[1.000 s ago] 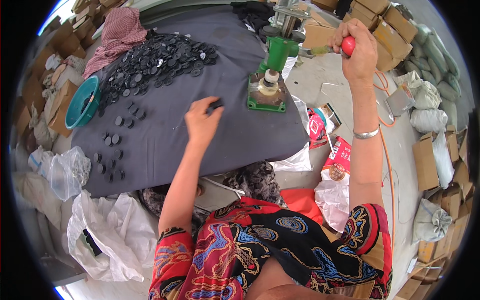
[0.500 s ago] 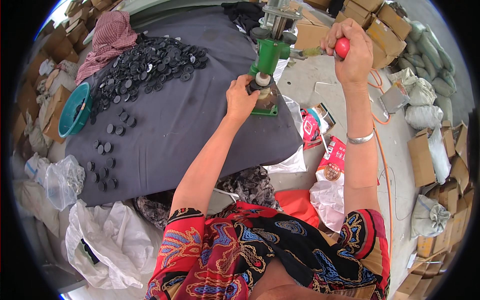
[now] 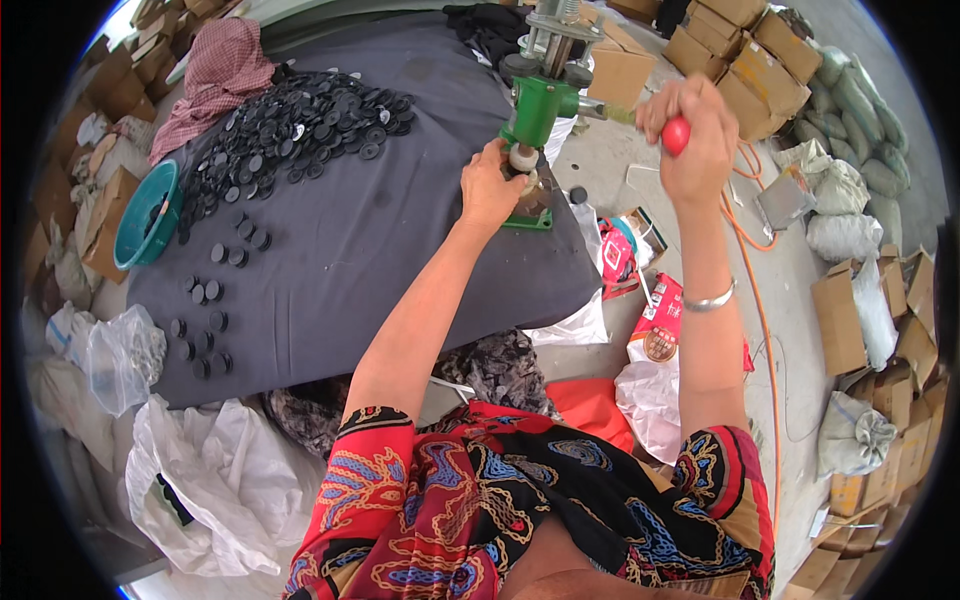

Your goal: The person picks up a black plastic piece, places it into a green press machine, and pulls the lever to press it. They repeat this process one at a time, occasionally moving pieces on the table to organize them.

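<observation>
My left hand is at the green hand press, thumb and fingers apart around the space under its pale round ram. A dark part shows between them, but I cannot make out a held piece. My right hand is closed around the press lever's red ball knob, slightly blurred. Just right of the press, apart from both hands, is a black round disc; whether it is in the air or resting is unclear.
A large heap of black discs covers the far left of the grey cloth-covered table, with several stacked nearer. A teal basin stands at the left edge. White sacks, cardboard boxes and an orange hose surround it.
My right hand has brought the red knob lower and slightly left. The black disc that was at my left fingertips under the ram is no longer visible there; a disc now appears right of the press.
</observation>
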`<state>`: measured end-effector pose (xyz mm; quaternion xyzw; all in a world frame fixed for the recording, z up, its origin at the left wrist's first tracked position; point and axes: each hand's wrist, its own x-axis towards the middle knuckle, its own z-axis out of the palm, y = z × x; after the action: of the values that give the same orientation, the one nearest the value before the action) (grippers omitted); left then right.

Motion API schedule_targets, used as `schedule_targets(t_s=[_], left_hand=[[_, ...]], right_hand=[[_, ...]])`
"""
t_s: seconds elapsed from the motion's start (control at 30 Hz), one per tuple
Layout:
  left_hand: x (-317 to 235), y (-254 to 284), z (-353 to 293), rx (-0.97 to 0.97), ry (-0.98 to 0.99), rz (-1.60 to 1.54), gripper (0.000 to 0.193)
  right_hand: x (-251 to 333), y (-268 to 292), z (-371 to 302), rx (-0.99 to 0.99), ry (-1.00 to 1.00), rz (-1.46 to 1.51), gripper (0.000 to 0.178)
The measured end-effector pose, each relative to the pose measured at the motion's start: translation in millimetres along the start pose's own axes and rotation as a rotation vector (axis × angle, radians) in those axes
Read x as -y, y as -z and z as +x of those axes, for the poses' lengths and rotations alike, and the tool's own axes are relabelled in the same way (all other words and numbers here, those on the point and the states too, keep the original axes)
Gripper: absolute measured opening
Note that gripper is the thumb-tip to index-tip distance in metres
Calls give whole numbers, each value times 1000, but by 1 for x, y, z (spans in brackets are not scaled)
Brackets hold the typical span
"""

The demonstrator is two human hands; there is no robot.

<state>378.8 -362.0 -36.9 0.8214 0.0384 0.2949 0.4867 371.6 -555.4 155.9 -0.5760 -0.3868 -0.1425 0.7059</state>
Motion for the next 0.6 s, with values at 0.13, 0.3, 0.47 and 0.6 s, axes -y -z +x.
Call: schedule_targets(t_s=[0.13, 0.3, 0.47, 0.6], left_hand=[[-5, 14, -5, -40, -32, 22, 66], [-1, 78, -44, -101, -34, 143, 62], [-1, 179, -98, -367, -179, 281, 48], [18, 277, -155, -636, -138, 679, 45]], right_hand=[[-34, -1, -67, 78, 264, -1, 18], [-70, -4, -103, 141, 398, -155, 17], [-55, 12, -96, 95, 318, -193, 12], [-25, 1, -60, 85, 205, -74, 20]])
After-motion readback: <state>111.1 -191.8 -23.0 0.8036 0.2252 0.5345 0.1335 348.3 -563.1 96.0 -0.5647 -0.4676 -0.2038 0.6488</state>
